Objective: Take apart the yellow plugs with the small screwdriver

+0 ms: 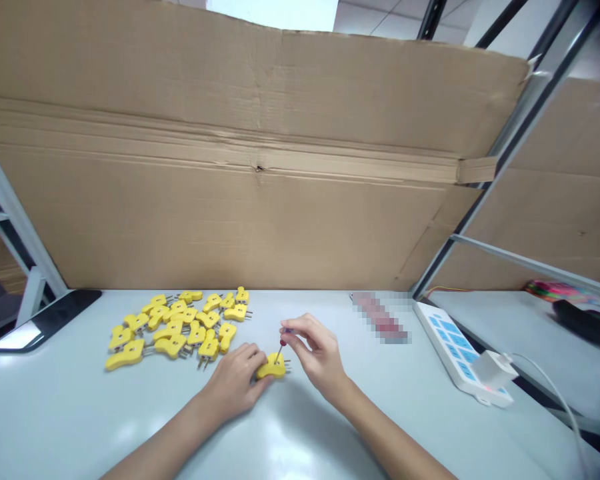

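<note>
On the white tabletop, my left hand point(237, 380) grips a yellow plug point(274, 367) by its left end, fingers over it and thumb along the near side. The plug's metal prongs point right. My right hand point(317, 350) pinches the handle of a small screwdriver point(281, 347) with a dark red collar. Its thin shaft slants down, and the tip meets the top face of the plug near a small dark hole. Whether the tip sits in a screw is too small to tell. Left of my hands lies a loose group of several similar yellow plugs point(177, 312).
A white power strip point(455, 353) with a white charger point(493, 369) and cable lies at the right. A phone-like dark slab point(45, 321) rests at the left edge. A blurred reddish item point(380, 317) lies behind my right hand. Cardboard point(260, 227) walls off the back.
</note>
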{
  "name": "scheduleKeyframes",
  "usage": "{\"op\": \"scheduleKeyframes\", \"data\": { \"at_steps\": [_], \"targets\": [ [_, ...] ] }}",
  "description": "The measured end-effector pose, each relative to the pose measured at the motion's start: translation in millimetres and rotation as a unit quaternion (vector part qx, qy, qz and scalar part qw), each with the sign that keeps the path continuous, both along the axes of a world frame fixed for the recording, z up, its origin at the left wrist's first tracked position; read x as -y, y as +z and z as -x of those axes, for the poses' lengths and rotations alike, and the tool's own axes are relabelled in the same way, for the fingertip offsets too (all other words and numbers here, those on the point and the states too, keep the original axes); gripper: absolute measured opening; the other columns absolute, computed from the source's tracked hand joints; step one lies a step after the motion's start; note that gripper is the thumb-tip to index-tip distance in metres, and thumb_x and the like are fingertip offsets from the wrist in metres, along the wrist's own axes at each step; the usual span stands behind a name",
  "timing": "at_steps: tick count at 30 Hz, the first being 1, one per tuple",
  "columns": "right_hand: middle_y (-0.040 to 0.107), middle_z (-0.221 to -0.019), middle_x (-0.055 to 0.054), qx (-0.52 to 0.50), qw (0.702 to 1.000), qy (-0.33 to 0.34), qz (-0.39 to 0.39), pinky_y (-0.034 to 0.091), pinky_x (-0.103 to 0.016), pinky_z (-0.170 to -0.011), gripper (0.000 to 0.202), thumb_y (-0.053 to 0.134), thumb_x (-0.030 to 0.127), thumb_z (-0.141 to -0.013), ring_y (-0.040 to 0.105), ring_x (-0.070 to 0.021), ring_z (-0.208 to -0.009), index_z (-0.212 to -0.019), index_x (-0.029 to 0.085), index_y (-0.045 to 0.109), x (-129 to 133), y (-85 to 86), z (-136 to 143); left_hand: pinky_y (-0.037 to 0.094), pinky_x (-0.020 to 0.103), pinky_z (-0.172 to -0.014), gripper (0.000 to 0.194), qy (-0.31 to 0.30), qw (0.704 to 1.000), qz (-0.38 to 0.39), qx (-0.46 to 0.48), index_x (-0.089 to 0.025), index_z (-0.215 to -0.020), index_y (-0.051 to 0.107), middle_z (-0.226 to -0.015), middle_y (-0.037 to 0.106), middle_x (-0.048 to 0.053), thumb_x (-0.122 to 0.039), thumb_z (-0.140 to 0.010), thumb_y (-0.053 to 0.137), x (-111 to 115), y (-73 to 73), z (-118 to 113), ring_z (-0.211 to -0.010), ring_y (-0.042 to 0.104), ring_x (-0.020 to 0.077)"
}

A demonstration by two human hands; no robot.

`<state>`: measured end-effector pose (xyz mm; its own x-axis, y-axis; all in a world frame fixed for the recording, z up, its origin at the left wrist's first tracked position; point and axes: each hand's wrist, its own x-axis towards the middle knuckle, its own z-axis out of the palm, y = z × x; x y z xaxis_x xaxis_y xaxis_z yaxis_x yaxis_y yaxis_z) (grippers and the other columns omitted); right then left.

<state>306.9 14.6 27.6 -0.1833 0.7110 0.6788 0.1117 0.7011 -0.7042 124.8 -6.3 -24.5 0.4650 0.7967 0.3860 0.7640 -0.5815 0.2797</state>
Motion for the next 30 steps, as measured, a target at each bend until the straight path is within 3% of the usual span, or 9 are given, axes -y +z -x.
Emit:
{"op": "scheduleKeyframes", "data": {
  "at_steps": [5,8,11,14,18,22,27,30],
  "targets": [
    [0.069,-0.09,-0.007,0.004,0.998,0.041,0.041,0.057,-0.035,-0.068,0.018,0.051,0.029,-0.093,0.067,-0.0178,-0.071,-0.105,0.023,0.063,2,-2.5,-1,0.043,0.03,-0.066,0.012,-0.008,1.0,-0.007,0.017,-0.019,-0.079,0.055,-0.082,0.061,0.003,-0.028,-0.088,0.055,0,-0.7,-1,-0.076,0.057,0.0199],
    [0.066,-0.097,-0.01,-0.004,1.0,0.018,0.018,0.057,-0.036,-0.07,0.017,0.053,0.029,-0.091,0.065,-0.0191,-0.078,-0.103,0.023,0.065,1,-6.4,0,0.044,0.031,-0.067,0.011,-0.005,1.0,-0.004,0.015,-0.019,-0.08,0.055,-0.083,0.061,0.003,-0.027,-0.087,0.056,0,-0.7,-1,-0.077,0.057,0.0204],
    [0.062,-0.086,-0.007,-0.028,0.999,-0.03,-0.009,0.056,-0.036,-0.068,0.009,0.065,0.028,-0.083,0.062,-0.0188,-0.074,-0.091,0.024,0.067,0,-8.4,1,0.044,0.031,-0.067,0.009,-0.001,1.0,0.001,0.006,-0.019,-0.08,0.056,-0.083,0.061,0.004,-0.026,-0.087,0.057,0,-0.2,-1,-0.077,0.057,0.0208],
    [0.061,-0.077,-0.003,-0.038,0.999,-0.009,0.023,0.055,-0.034,-0.064,0.008,0.063,0.027,-0.085,0.063,-0.0175,-0.067,-0.092,0.024,0.067,-1,-7.6,1,0.044,0.031,-0.068,0.011,0.001,1.0,0.008,0.001,-0.019,-0.08,0.056,-0.084,0.062,0.004,-0.027,-0.087,0.057,0,0.7,-1,-0.079,0.058,0.021],
    [0.069,-0.093,-0.006,-0.051,0.995,0.046,0.07,0.056,-0.036,-0.07,0.02,0.054,0.031,-0.091,0.068,-0.0198,-0.079,-0.109,0.025,0.06,-1,-6.3,-1,0.045,0.03,-0.069,0.011,0.002,1.0,0.016,0.001,-0.019,-0.081,0.056,-0.084,0.062,0.004,-0.027,-0.088,0.057,0,1.6,-1,-0.08,0.059,0.0213],
    [0.066,-0.103,-0.009,-0.028,0.998,0.04,0.043,0.055,-0.037,-0.075,0.019,0.051,0.03,-0.093,0.066,-0.0189,-0.083,-0.108,0.024,0.061,-1,-9.0,0,0.046,0.03,-0.07,0.009,-0.002,1.0,0.017,0.003,-0.019,-0.081,0.056,-0.084,0.062,0.004,-0.026,-0.087,0.058,-1,1.4,0,-0.081,0.059,0.0213],
    [0.059,-0.08,-0.002,-0.048,0.998,-0.029,-0.008,0.054,-0.034,-0.069,0.013,0.068,0.024,-0.081,0.06,-0.0166,-0.071,-0.094,0.025,0.065,-3,-14.8,3,0.046,0.031,-0.069,0.009,-0.003,1.0,0.019,-0.003,-0.019,-0.081,0.055,-0.085,0.062,0.004,-0.025,-0.087,0.059,-1,1.4,0,-0.082,0.059,0.0216],
    [0.064,-0.081,-0.003,-0.053,0.998,0.0,0.019,0.056,-0.033,-0.069,0.015,0.064,0.025,-0.085,0.064,-0.0171,-0.075,-0.1,0.025,0.064,-3,-17.3,4,0.045,0.03,-0.07,0.011,-0.002,1.0,0.028,-0.001,-0.019,-0.081,0.055,-0.085,0.062,0.004,-0.027,-0.088,0.058,-1,1.7,0,-0.083,0.059,0.0213]
  ]
}}
